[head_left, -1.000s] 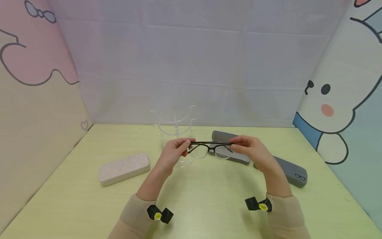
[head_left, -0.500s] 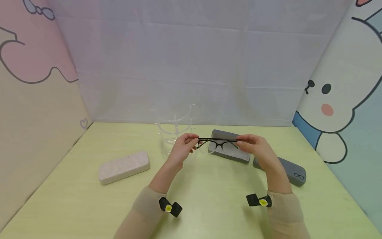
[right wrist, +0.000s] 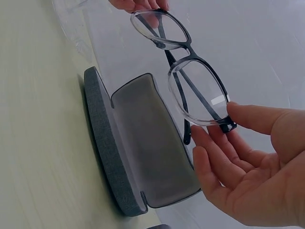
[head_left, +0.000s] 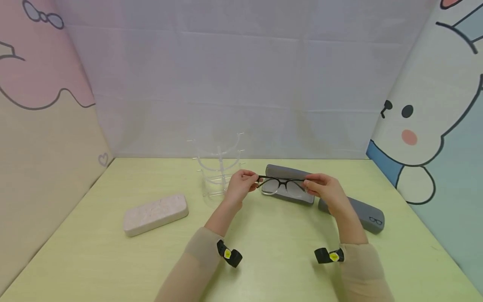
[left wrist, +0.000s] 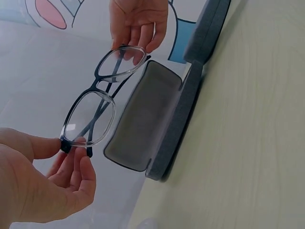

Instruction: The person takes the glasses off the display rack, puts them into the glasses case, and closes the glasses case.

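A pair of eyeglasses (head_left: 281,180) with a black upper frame and clear lower rims is held up between both hands, its temples folded behind the lenses. My left hand (head_left: 242,184) pinches one end of the frame, thumb at the hinge corner. At the other end my right hand (head_left: 325,189) pinches the opposite corner in the same way. Just behind and below the glasses lies an open grey eyeglass case (head_left: 289,194); its pale inside (right wrist: 152,143) shows in the right wrist view. The glasses overlap the case in the head view.
A clear acrylic display stand (head_left: 221,165) rises left of my left hand. A shut pale speckled case (head_left: 155,214) lies on the left of the table (head_left: 271,260). To the right is a shut dark grey case (head_left: 371,216), partly behind my right forearm.
Both hands have carried the glasses to the right, from near the display stand to over the front of the open grey case. The cases have stayed in place.
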The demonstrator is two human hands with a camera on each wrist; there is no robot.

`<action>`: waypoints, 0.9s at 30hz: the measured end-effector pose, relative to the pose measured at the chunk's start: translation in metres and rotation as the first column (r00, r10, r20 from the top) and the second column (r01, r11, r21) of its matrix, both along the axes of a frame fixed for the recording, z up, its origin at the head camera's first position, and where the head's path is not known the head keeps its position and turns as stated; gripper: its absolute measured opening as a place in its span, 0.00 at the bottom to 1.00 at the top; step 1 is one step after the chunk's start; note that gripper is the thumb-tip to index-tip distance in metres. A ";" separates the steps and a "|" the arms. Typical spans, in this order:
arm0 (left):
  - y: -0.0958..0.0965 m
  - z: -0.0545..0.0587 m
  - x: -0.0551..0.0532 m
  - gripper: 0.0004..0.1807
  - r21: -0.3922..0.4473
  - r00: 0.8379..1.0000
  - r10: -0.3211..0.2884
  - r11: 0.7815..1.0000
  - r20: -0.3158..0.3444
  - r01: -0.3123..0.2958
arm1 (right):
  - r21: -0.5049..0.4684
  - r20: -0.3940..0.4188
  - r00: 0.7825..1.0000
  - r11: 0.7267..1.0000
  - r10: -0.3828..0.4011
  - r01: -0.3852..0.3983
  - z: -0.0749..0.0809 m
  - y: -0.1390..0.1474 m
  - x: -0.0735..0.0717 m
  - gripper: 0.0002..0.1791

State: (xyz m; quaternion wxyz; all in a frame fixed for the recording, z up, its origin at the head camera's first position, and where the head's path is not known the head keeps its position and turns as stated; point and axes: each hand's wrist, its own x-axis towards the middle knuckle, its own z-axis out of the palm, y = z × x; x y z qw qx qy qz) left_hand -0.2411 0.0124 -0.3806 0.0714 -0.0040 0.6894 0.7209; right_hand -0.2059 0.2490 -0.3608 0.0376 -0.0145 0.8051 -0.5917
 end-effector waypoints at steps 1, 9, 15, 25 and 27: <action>0.002 -0.001 -0.002 0.11 0.005 1.000 0.005 1.000 0.007 -0.005 | 0.008 -0.012 1.000 1.000 -0.015 0.015 -0.002 0.001 0.000 0.26; 0.015 -0.006 -0.015 0.11 0.007 0.998 0.028 1.000 0.050 -0.029 | 0.015 0.016 0.981 0.981 -0.194 0.193 -0.014 0.006 -0.006 0.27; 0.023 -0.014 -0.025 0.10 -0.003 0.996 0.051 0.999 0.074 -0.051 | 0.010 0.049 0.953 0.954 -0.300 0.300 -0.016 0.003 -0.008 0.25; 0.033 -0.023 -0.038 0.09 -0.027 0.989 0.092 0.996 0.115 -0.090 | 0.014 0.086 0.906 0.910 -0.414 0.415 -0.026 0.002 -0.011 0.23; 0.035 -0.025 -0.040 0.09 -0.029 0.988 0.094 0.995 0.122 -0.091 | 0.022 0.096 0.893 0.898 -0.439 0.439 -0.028 0.003 -0.012 0.21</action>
